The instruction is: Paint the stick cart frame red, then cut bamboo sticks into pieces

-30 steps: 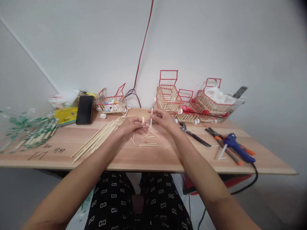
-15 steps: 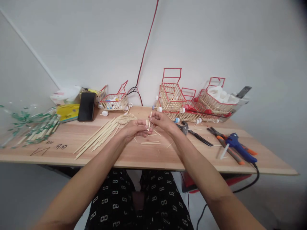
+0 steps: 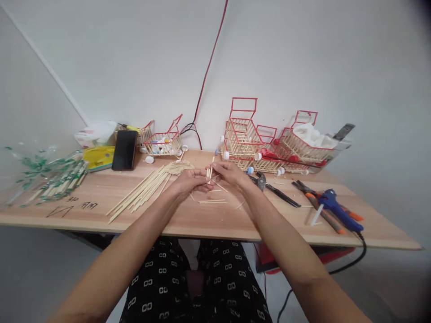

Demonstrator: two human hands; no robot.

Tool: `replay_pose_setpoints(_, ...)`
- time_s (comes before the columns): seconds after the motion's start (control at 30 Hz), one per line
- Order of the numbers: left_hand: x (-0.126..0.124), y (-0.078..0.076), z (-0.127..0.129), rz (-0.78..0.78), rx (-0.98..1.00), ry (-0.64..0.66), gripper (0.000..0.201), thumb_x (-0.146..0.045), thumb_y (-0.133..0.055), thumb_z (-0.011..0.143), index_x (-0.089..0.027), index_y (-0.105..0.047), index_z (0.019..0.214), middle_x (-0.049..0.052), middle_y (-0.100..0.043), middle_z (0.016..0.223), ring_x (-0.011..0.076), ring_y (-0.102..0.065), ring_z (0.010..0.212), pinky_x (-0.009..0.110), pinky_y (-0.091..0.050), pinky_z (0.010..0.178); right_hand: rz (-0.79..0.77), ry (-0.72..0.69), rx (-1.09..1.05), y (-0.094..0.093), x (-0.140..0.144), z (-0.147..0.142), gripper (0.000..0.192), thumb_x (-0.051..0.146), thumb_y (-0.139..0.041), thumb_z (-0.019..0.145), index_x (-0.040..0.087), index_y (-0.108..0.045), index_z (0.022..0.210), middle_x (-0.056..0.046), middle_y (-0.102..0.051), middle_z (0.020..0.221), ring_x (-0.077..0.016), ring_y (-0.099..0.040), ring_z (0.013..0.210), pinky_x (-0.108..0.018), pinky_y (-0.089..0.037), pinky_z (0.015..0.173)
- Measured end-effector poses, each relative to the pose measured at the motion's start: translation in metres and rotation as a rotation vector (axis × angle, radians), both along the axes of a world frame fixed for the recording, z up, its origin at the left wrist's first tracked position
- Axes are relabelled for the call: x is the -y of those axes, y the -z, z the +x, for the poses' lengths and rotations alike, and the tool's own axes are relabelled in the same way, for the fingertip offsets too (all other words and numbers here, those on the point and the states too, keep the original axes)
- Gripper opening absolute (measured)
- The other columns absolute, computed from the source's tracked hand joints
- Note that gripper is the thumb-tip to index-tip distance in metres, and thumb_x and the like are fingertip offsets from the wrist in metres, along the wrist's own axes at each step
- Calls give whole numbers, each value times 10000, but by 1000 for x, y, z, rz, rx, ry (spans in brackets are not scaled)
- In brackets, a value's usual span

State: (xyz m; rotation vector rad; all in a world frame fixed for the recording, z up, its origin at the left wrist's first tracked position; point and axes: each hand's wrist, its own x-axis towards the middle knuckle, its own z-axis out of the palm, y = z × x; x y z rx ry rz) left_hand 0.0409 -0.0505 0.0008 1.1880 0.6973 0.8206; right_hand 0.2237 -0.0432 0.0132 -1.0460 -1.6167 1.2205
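Over the middle of the wooden table, my left hand is closed on short pale wooden sticks that stand up between its fingers. My right hand pinches one stick from the other side, close against those in the left. The fingertips of both hands nearly meet. On the tabletop just below lie loose cut sticks. A fan of longer wooden sticks spreads to the left of my left hand. To the right of my right hand lie pliers with black handles.
Small stick-built carts with red handles stand along the wall; another cart is further left. A blue glue gun and orange-handled pliers lie right. At left are a black phone, a yellow packet and wrapped sticks.
The stick in my right hand has come closer to the sticks in my left. The whole view has shifted slightly, with the table things a little further right.
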Motion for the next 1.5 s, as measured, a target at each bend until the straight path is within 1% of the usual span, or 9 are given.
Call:
replay_pose_setpoints(0.13, -1, 2, 0, 21, -13, 7, 238, -222, -779, 685, -69, -684, 841, 120, -736, 773, 152, -694, 658, 235, -564, 644, 33, -47, 88, -3, 5, 1, 428, 568, -648, 735, 141, -649, 761, 25, -569, 625, -77, -478, 542, -208, -366, 512)
replay_pose_setpoints(0.23, -1, 2, -1, 21, -36, 34, 259, -259, -792, 673, -70, -696, 821, 131, -739, 814, 160, -700, 676, 225, -562, 626, 24, -46, 84, -4, 8, -2, 410, 545, -684, 706, 143, -649, 778, 47, -544, 606, -61, -434, 501, -204, -338, 491)
replay_pose_setpoints(0.47, 2, -2, -3, -37, 0, 48, 267, -242, -779, 700, -62, -672, 865, 136, -740, 818, 166, -706, 704, 248, -567, 682, -82, -6, -36, -2, 2, -2, 405, 521, -787, 584, 156, -641, 680, 13, -623, 632, -107, -574, 574, -248, -483, 594)
replay_pose_setpoints(0.63, 6, -7, -6, -24, 74, 134, 377, -202, -797, 681, -66, -639, 995, 170, -731, 957, 202, -710, 859, 300, -556, 799, -111, 18, -106, -4, 0, 5, 400, 500, -804, 576, 146, -649, 678, 10, -626, 623, -93, -579, 566, -238, -506, 597)
replay_pose_setpoints(0.83, 12, -12, 0, 67, 30, 45, 401, -213, -835, 621, -66, -635, 937, 146, -745, 875, 197, -715, 775, 292, -554, 735, -113, 32, -133, -7, 2, 4, 388, 478, -813, 574, 141, -657, 685, 18, -614, 618, -85, -577, 567, -220, -503, 578)
replay_pose_setpoints(1.07, 10, -7, 4, 72, 6, -11, 423, -245, -848, 597, -77, -625, 915, 124, -749, 823, 198, -717, 749, 299, -558, 729, -82, 56, -115, -6, 2, 3, 381, 476, -808, 579, 143, -671, 707, 18, -625, 638, -83, -576, 573, -218, -505, 589)
replay_pose_setpoints(1.23, 9, -7, 2, 51, 44, 53, 354, -222, -791, 684, -65, -637, 961, 156, -740, 901, 205, -714, 818, 307, -556, 786, -70, 56, -89, -5, 1, 4, 365, 472, -797, 596, 145, -665, 694, 11, -634, 640, -84, -577, 582, -217, -503, 601)
replay_pose_setpoints(1.37, 8, -5, 1, 17, 83, 82, 304, -276, -714, 780, -55, -653, 981, 179, -731, 928, 207, -712, 835, 309, -558, 797, -72, 77, -89, -5, 0, 4, 363, 463, -804, 582, 145, -667, 692, 11, -631, 626, -87, -580, 589, -217, -502, 602)
replay_pose_setpoints(1.5, 7, -2, 1, 26, 71, 74, 318, -288, -743, 755, -59, -657, 958, 164, -734, 895, 182, -711, 782, 281, -563, 752, -70, 65, -70, -5, 0, 2, 365, 464, -806, 564, 147, -662, 674, 18, -625, 616, -85, -566, 560, -221, -499, 579)
